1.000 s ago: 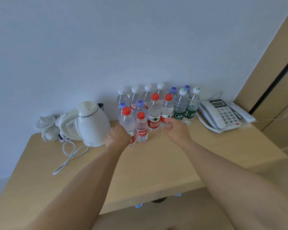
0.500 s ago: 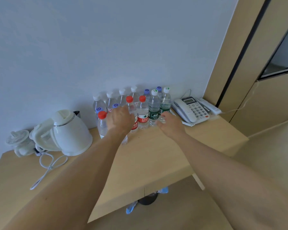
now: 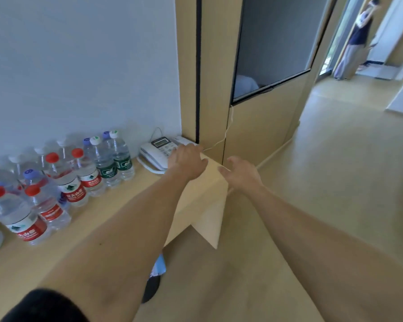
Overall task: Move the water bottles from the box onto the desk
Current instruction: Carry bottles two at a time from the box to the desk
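Observation:
Several water bottles (image 3: 68, 180) with red, purple and white caps stand in a cluster on the wooden desk (image 3: 130, 196) against the wall, at the left of the view. My left hand (image 3: 186, 159) hovers over the desk's right end near the phone, fingers relaxed, holding nothing. My right hand (image 3: 241, 173) is past the desk's right edge above the floor, fingers loosely spread and empty. Both hands are well to the right of the bottles. No box is in view.
A white desk phone (image 3: 156, 152) sits at the desk's right end by a wooden wall panel (image 3: 212, 89) with a dark screen (image 3: 272, 43). Open floor (image 3: 335, 182) stretches right. A person (image 3: 356, 40) stands far off in the doorway.
The view has swung right, away from the kettle. Both hands left the bottle cluster and moved right, past the phone to the desk's end.

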### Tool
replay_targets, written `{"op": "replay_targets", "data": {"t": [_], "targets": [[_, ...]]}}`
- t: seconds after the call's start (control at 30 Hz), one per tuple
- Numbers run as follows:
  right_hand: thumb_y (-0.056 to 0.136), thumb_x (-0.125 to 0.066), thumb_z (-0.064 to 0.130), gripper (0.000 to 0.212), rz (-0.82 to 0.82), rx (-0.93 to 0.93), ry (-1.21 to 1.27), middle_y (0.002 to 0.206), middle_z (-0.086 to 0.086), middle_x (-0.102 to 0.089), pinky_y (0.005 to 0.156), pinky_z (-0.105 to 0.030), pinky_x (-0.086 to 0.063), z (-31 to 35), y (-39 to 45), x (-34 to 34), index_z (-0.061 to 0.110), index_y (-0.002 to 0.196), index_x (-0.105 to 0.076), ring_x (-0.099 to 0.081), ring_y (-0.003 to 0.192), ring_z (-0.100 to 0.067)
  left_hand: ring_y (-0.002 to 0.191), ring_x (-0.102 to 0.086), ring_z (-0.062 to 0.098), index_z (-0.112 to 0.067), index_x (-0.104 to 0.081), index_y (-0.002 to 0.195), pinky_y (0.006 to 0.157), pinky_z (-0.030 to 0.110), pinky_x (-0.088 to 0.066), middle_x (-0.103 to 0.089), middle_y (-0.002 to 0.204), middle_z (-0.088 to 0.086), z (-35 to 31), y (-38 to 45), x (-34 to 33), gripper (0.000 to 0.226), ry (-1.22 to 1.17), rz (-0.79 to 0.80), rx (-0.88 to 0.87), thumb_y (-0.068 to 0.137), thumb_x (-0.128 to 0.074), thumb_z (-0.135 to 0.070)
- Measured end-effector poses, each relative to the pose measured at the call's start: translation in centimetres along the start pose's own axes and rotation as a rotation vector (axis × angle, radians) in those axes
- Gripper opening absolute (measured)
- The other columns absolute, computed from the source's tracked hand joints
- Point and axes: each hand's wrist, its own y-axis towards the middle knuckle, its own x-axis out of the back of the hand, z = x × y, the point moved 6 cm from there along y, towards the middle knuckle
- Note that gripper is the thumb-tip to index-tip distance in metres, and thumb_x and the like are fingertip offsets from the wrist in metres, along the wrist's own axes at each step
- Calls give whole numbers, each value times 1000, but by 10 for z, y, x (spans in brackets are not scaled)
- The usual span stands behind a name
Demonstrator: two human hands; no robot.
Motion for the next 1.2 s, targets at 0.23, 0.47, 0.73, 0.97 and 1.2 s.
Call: {"op": "replay_targets", "data": {"t": [0.23,0.47,0.73,0.97,1.2], "targets": [[91,-58,52,54,-158,-252,-27,131,-12,-62,98,-36,-45,-163,-45,100,21,136,-54,-56,124,-32,128,-52,29,-22,-56,135,101,43,-42,-59,136,6,-189,24,-50,44,-41,111,-196,98,-49,-46],[91,-58,55,55,-248,-520,-46,133,-9,-62,98,-36,-45,-291,-92,166,22,135,-55,-55,125,-29,132,-49,31,-21,-55,139,109,41,-42,-55,144,8,-349,43,-87,48,-127,190,-434,98,-49,-44],[92,-54,57,58,-257,-695,-22,133,-8,-61,101,-38,-46,-389,-77,214,21,137,-53,-55,124,-27,128,-51,30,-25,-53,139,103,41,-43,-56,138,7,-469,97,-128,46,-82,215,-583,98,-47,-47],[93,-54,53,55,-246,-786,9,135,-6,-57,99,-37,-47,-454,9,267,20,138,-51,-56,121,-24,131,-49,29,-26,-50,142,104,39,-41,-52,145,6,-550,205,-162,47,-28,337,-637,100,-43,-46],[94,-54,51,55,-246,-856,22,132,-6,-61,97,-34,-44,-514,108,316,20,139,-49,-56,121,-23,134,-48,30,-26,-49,142,106,39,-40,-52,145,7,-623,325,-177,46,-44,369,-661,101,-45,-45]]}}
